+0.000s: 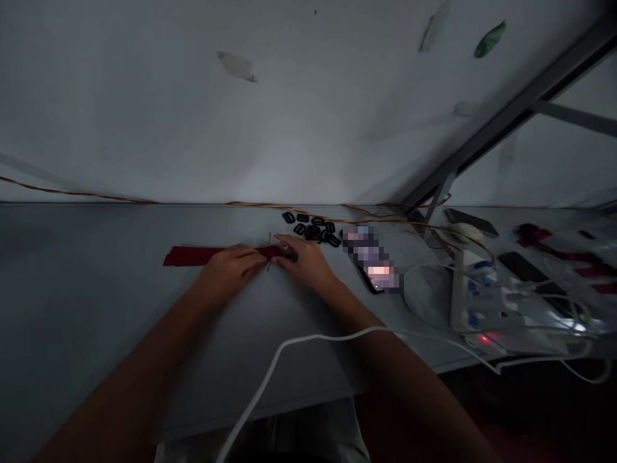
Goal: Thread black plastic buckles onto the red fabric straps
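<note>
Above the grey table [116, 308], both hands [222, 273] [301, 257] clamped on red strap [193, 256].

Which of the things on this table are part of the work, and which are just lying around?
Part of the work:
red fabric strip, in the left hand and right hand
black slider buckles, probably, piled close by

Just lying around, it seems:
lit phone
white power strip
white cable
</note>
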